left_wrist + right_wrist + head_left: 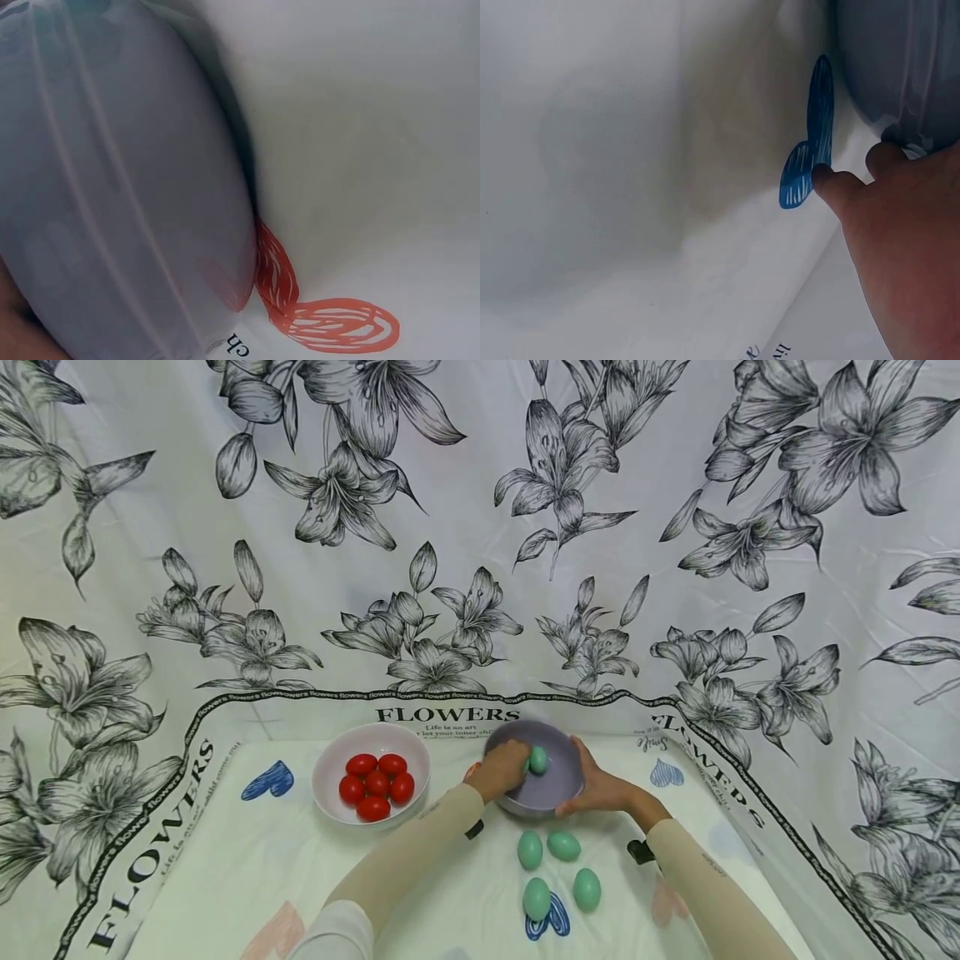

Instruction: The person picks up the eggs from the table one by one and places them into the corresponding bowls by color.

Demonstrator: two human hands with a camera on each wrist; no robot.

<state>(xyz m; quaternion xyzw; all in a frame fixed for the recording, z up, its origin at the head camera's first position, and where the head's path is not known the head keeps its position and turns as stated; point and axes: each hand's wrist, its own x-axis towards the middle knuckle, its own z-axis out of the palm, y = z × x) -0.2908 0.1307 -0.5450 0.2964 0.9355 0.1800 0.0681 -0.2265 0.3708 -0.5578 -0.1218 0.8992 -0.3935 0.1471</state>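
Left hand [504,770] is over the left rim, down inside the purple-grey bowl [558,781] – looks pinched on a green egg [527,766], mostly hidden by fingers. Another, the inside egg [537,759], lies just beside it. Right hand [609,789] clasps the bowl's right side, thumb at the near wall, fingers toward the far side.

Clearance: bowl's far rim is close to the table's [225,852] back edge. Four loose eggs [530,850] sit just in front, two by two, between the forearms – tight there. Narrow gap to the pale pink bowl [321,777] on the left; wide stretch of table beyond that.

Bowls round, smooth, glossy; wrist views show ridged lines on the purple one. Six red eggs [377,783] clustered in the pink one. Cloth white, heart-printed.
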